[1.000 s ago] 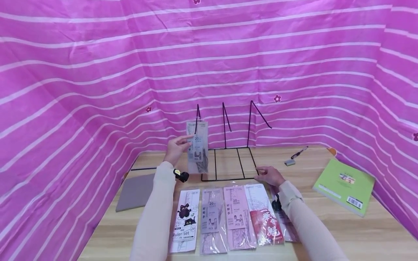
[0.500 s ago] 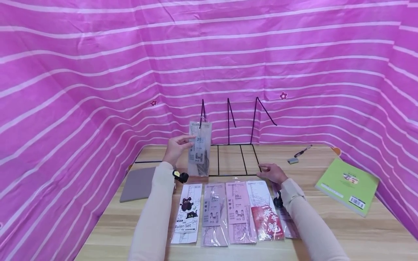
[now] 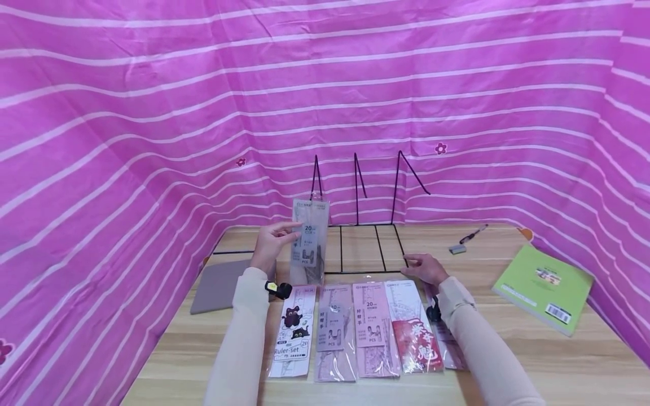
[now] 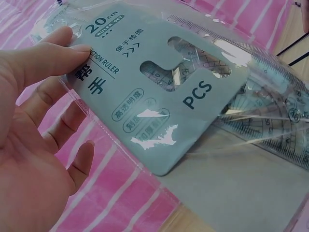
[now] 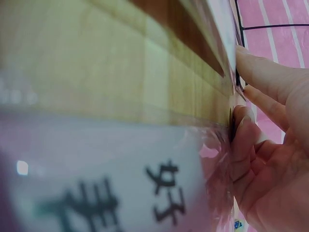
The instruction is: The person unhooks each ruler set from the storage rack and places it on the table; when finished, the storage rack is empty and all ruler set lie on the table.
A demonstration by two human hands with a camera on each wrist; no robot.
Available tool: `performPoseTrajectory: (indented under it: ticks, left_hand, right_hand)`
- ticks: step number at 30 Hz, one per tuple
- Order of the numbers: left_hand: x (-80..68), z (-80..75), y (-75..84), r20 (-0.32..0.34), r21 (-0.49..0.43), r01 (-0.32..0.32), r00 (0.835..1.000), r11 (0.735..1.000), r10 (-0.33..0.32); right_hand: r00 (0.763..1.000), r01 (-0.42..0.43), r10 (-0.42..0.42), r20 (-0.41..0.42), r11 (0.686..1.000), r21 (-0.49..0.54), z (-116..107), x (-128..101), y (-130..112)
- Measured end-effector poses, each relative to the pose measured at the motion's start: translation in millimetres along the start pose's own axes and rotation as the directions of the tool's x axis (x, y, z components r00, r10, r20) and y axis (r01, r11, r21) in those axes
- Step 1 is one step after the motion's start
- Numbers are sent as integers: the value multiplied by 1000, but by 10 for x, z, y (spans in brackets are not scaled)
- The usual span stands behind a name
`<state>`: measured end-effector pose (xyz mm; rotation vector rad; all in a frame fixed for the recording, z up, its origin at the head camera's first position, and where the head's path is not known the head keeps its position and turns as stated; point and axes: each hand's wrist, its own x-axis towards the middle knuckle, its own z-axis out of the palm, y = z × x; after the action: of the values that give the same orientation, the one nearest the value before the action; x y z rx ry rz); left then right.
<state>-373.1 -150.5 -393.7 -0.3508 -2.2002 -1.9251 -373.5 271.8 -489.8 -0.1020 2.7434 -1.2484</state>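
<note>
My left hand (image 3: 271, 245) pinches a pale blue-green ruler set package (image 3: 310, 242) by its left edge, thumb on the front. In the left wrist view, the clear bag (image 4: 159, 92) shows a card marked 20 cm and transparent rulers. The package hangs upright near the tip of the left hook (image 3: 316, 175) of a black wire rack (image 3: 383, 248); whether the hook passes through its hole cannot be told. At the rack's front right corner, my right hand (image 3: 426, 269) grips the frame with thumb and fingers; the right wrist view shows the rod beside the fingertips (image 5: 246, 58).
Several ruler packages lie in a row in front: one with black cats (image 3: 291, 338), a purple one (image 3: 335, 338), a pink one (image 3: 374, 332), a red-and-white one (image 3: 416, 332). A grey flat item (image 3: 218, 287), green book (image 3: 545, 287), pen (image 3: 472, 234) and small grey block (image 3: 457, 249) lie around.
The left hand has brought the package lower and toward me, its top edge now near the hook's tip. The right hand stays at the rack's corner. The head view has shifted slightly.
</note>
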Motion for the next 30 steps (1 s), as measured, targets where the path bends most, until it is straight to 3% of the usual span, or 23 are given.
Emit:
performPoseTrajectory:
  ticks: [19,23,30]
  left_hand:
    - [-268,-23,88,0,-67,-37,999,997,38]
    - [-341,-74,122,10,-32,1,1000,999,0]
    - [-537,-265,144,66,11,158,985,987,-158]
  right_hand:
    - [1000,-24,24,9,999,21,-19,12,-8]
    - [998,-55,54,17,997,54,-27,18,-18]
    - [997,-66,64,31,996,67,-14,2,-45]
